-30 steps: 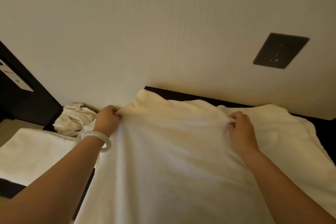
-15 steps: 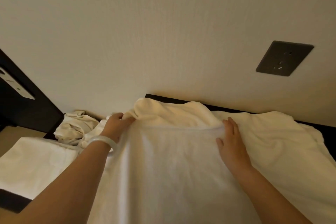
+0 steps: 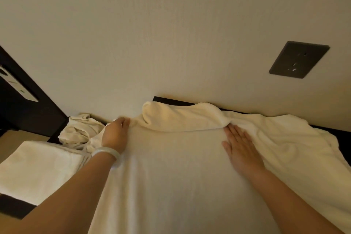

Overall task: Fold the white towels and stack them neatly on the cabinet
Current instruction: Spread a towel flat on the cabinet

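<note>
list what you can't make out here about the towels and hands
Head view only:
- left hand: its fingers curl away over the spread towel's far corner, so a pinch can't be confirmed.
- spread towel: near edge cut off by the frame's bottom.
- cabinet: top covered by towels except dark strips.
- bunched towel by the wall: separate or the same cloth, the fold hides it.

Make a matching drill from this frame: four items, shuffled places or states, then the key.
Items:
1 right hand
2 crumpled towel
3 folded towel
4 socket plate

Places or states:
A on the wall, upper right
B open, flat on the spread towel
C bunched at the wall, left
D lying flat, lower left

Pairs: 1-B; 2-C; 3-D; 4-A.
</note>
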Demonstrator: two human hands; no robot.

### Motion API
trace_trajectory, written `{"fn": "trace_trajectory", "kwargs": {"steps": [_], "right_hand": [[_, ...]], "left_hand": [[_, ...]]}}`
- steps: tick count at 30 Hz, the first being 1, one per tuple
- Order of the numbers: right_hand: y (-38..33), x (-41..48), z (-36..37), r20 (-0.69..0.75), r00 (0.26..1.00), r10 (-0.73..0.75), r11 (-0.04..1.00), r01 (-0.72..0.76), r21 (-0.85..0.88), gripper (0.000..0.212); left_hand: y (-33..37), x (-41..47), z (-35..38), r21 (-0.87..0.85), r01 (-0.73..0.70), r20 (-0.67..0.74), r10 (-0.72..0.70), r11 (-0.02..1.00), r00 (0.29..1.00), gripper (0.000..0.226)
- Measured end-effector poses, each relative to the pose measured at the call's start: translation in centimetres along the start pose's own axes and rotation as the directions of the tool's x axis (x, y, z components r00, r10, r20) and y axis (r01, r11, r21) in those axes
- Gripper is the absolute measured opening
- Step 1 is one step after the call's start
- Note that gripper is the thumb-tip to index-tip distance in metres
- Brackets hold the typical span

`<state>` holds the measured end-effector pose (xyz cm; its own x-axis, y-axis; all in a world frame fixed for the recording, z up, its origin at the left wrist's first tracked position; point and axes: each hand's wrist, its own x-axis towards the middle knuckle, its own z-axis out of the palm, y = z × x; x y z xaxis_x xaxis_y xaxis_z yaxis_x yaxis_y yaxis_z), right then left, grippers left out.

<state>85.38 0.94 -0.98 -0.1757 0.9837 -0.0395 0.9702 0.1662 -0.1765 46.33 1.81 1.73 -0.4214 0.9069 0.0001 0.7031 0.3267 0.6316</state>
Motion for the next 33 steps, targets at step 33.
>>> {"fn": "trace_trajectory", "kwargs": {"steps": [33], "right_hand": [[2.7,-17.1,0.1,0.023,0.971,0.236,0.968,-0.233,-0.098,0.076]], "left_hand": [[1.6,-18.3,4.1,0.368,-0.633,0.397,0.500,0.682,0.770,0.064]]}}
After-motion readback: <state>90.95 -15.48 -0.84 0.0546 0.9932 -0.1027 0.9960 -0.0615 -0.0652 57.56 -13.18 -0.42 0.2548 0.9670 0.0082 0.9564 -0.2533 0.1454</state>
